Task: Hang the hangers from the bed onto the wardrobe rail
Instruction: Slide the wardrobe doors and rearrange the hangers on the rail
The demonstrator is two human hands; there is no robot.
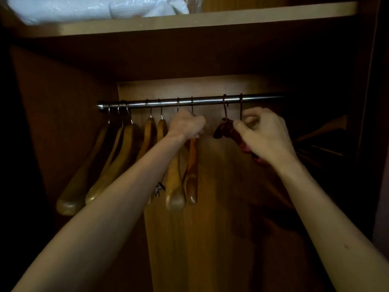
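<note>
Both hands up at the wardrobe rail, among the hangers.

The left hand (187,123) grips the top of a wooden hanger (192,175) hooked on the rail (206,100); the right hand (263,133) pinches a dark red hanger (224,129) hooked further right. More wooden hangers (117,157) hang at the left.

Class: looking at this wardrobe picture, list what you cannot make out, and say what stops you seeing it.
- Head view: the necks of the wooden hangers, covered by the left hand.
- Most of the dark red hanger, behind the right hand.
- The rail's right end, lost in shadow.
- The shelf bundle, blurred and cropped.
</note>
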